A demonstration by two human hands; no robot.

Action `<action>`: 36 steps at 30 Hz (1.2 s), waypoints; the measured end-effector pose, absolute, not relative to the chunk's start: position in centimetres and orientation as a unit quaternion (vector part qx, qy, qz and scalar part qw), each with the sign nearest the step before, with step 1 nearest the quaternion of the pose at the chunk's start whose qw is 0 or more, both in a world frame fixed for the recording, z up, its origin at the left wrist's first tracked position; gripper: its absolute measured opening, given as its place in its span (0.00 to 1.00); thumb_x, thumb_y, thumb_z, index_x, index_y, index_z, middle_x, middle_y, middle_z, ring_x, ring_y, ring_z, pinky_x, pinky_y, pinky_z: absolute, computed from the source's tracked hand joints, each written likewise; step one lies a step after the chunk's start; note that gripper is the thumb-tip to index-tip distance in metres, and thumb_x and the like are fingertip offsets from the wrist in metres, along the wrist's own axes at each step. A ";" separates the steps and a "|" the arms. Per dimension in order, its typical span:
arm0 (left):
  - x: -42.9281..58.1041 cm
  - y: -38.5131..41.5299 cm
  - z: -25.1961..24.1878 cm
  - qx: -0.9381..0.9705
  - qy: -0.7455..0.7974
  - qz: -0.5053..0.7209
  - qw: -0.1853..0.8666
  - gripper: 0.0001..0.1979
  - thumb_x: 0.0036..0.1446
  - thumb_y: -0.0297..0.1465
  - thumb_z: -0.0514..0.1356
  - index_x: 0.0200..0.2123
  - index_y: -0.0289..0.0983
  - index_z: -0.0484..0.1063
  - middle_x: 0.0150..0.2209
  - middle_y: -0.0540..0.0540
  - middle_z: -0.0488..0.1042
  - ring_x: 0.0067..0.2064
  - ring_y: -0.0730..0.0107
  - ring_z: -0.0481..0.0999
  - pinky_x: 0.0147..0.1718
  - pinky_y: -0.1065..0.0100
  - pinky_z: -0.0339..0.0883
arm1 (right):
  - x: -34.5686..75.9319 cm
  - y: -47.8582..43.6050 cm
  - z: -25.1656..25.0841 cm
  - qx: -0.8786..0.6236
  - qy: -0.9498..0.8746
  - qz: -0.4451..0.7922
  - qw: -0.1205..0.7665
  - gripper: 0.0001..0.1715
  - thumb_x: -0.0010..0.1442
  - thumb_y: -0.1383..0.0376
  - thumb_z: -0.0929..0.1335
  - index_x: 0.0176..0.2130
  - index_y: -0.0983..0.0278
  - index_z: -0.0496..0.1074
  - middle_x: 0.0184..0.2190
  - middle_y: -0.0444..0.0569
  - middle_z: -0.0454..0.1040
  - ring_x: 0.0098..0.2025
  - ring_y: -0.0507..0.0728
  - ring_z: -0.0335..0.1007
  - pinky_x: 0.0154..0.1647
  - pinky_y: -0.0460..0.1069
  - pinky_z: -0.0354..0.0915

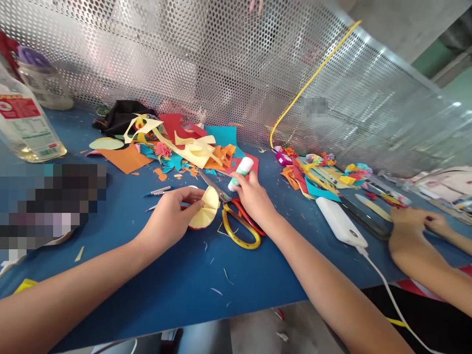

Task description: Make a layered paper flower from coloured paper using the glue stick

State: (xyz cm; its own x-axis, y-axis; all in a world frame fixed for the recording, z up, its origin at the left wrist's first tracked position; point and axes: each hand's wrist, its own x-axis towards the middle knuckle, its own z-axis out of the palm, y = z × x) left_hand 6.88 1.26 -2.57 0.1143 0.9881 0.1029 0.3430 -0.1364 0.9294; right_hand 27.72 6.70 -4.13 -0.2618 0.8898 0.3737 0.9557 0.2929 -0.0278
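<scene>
Pinched in my left hand (173, 214) is a pale yellow paper disc (204, 216) with a fold line across it and a bit of red at its lower edge. My right hand (254, 199) has its fingers round a white and green glue stick (241, 173), which leans with its white end up. Between my hands lies a pair of scissors (241, 241) with one yellow and one red handle loop, blades pointing away. The red loop is partly under my right hand. Two pens (160, 191) lie just beyond my left hand.
Coloured paper scraps (191, 147) pile up against a perforated metal panel (221, 64). A clear bottle (31, 123) stands at the left. On the right are a white power bank (341, 223) with a cable, a dark phone (365, 219), paper flowers (356, 173) and another person's arms (416, 241).
</scene>
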 end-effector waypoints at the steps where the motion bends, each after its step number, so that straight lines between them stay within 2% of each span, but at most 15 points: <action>1: 6.9 1.2 -2.5 0.638 0.531 0.404 0.385 0.15 0.50 0.37 0.57 0.40 0.36 0.73 0.35 0.47 0.76 0.33 0.67 0.74 0.31 0.70 0.67 | 27.8 6.7 -4.1 -0.584 -0.790 -0.105 0.152 0.23 0.60 0.67 0.59 0.55 0.54 0.57 0.42 0.52 0.63 0.29 0.55 0.68 0.26 0.47 0.60; 5: 6.9 1.1 -2.2 0.655 0.535 0.393 0.360 0.15 0.51 0.37 0.57 0.40 0.36 0.73 0.32 0.47 0.75 0.30 0.69 0.72 0.28 0.71 0.66 | 28.4 6.6 -3.9 -0.573 -0.804 -0.110 0.118 0.29 0.60 0.70 0.57 0.59 0.51 0.50 0.37 0.49 0.69 0.30 0.54 0.69 0.27 0.46 0.60; 8: 6.9 1.1 -2.1 0.656 0.533 0.394 0.360 0.15 0.51 0.37 0.57 0.40 0.36 0.74 0.30 0.47 0.75 0.29 0.69 0.71 0.26 0.72 0.63 | 28.6 5.8 -3.0 -0.562 -0.812 -0.140 0.080 0.33 0.59 0.72 0.58 0.61 0.53 0.47 0.32 0.47 0.73 0.24 0.53 0.69 0.22 0.46 0.57; 10: 6.9 1.1 -2.1 0.648 0.531 0.402 0.370 0.15 0.50 0.37 0.58 0.39 0.37 0.74 0.29 0.47 0.74 0.28 0.69 0.69 0.25 0.72 0.62 | 28.3 4.7 -2.1 -0.554 -0.807 -0.185 0.093 0.31 0.58 0.72 0.59 0.59 0.56 0.52 0.28 0.47 0.74 0.20 0.53 0.67 0.20 0.46 0.56; 12: 6.8 1.1 -2.1 0.638 0.522 0.413 0.387 0.15 0.49 0.37 0.58 0.38 0.36 0.74 0.28 0.47 0.74 0.27 0.70 0.68 0.24 0.73 0.61 | 27.7 3.5 -1.2 -0.515 -0.805 -0.237 0.176 0.22 0.60 0.67 0.60 0.54 0.59 0.61 0.24 0.46 0.73 0.23 0.53 0.68 0.23 0.47 0.59; 14: 6.8 1.1 -2.2 0.630 0.510 0.423 0.405 0.15 0.49 0.37 0.58 0.38 0.35 0.74 0.27 0.48 0.73 0.25 0.71 0.68 0.24 0.73 0.61 | 26.7 2.3 -0.6 -0.405 -0.833 -0.249 0.283 0.14 0.59 0.61 0.62 0.44 0.63 0.68 0.29 0.48 0.74 0.31 0.53 0.70 0.32 0.47 0.63; 15: 6.8 1.0 -2.3 0.628 0.506 0.426 0.411 0.15 0.49 0.37 0.58 0.39 0.35 0.74 0.27 0.48 0.72 0.25 0.71 0.67 0.24 0.73 0.61 | 26.2 1.8 -0.5 -0.323 -0.864 -0.247 0.296 0.13 0.58 0.59 0.63 0.40 0.63 0.69 0.30 0.48 0.73 0.32 0.52 0.69 0.35 0.46 0.63; 18: 6.7 1.0 -2.4 0.624 0.502 0.427 0.420 0.15 0.51 0.36 0.57 0.40 0.35 0.73 0.29 0.48 0.73 0.27 0.71 0.68 0.24 0.73 0.61 | 24.7 1.0 -1.1 -0.187 -0.917 -0.251 0.248 0.10 0.58 0.59 0.64 0.37 0.62 0.69 0.33 0.45 0.73 0.33 0.51 0.68 0.34 0.47 0.62; 20: 6.7 1.0 -2.5 0.620 0.499 0.423 0.434 0.15 0.51 0.36 0.57 0.41 0.35 0.73 0.30 0.47 0.73 0.28 0.71 0.69 0.24 0.73 0.61 | 24.2 0.9 -1.8 -0.177 -0.922 -0.265 0.219 0.08 0.59 0.63 0.63 0.40 0.60 0.69 0.35 0.44 0.73 0.34 0.51 0.68 0.34 0.47 0.61; 24: 6.7 1.0 -2.4 0.594 0.492 0.423 0.475 0.17 0.50 0.36 0.58 0.42 0.33 0.72 0.30 0.45 0.74 0.30 0.69 0.70 0.25 0.72 0.62 | 23.9 1.3 -2.6 -0.176 -0.915 -0.297 0.211 0.11 0.59 0.70 0.62 0.43 0.61 0.68 0.36 0.43 0.73 0.38 0.52 0.68 0.34 0.47 0.60; 28: 6.7 1.0 -1.8 0.518 0.473 0.452 0.551 0.16 0.50 0.35 0.58 0.42 0.33 0.72 0.34 0.44 0.75 0.34 0.68 0.72 0.32 0.71 0.64 | 24.2 1.4 -2.5 -0.184 -0.905 -0.311 0.224 0.09 0.58 0.70 0.63 0.40 0.62 0.69 0.36 0.44 0.74 0.37 0.52 0.68 0.34 0.48 0.60; 33: 6.6 0.7 -0.9 0.447 0.483 0.459 0.598 0.15 0.49 0.34 0.59 0.39 0.32 0.72 0.29 0.46 0.75 0.29 0.72 0.72 0.28 0.73 0.63 | 24.6 1.6 -2.3 -0.202 -0.894 -0.286 0.281 0.09 0.56 0.69 0.65 0.39 0.65 0.70 0.34 0.46 0.75 0.35 0.52 0.70 0.34 0.48 0.62; 36: 6.6 0.5 -0.7 0.446 0.477 0.461 0.601 0.13 0.49 0.34 0.60 0.37 0.32 0.73 0.29 0.46 0.76 0.31 0.70 0.73 0.30 0.72 0.64 | 24.8 1.7 -2.3 -0.209 -0.887 -0.273 0.307 0.09 0.55 0.70 0.65 0.39 0.67 0.70 0.32 0.46 0.75 0.33 0.52 0.70 0.34 0.48 0.64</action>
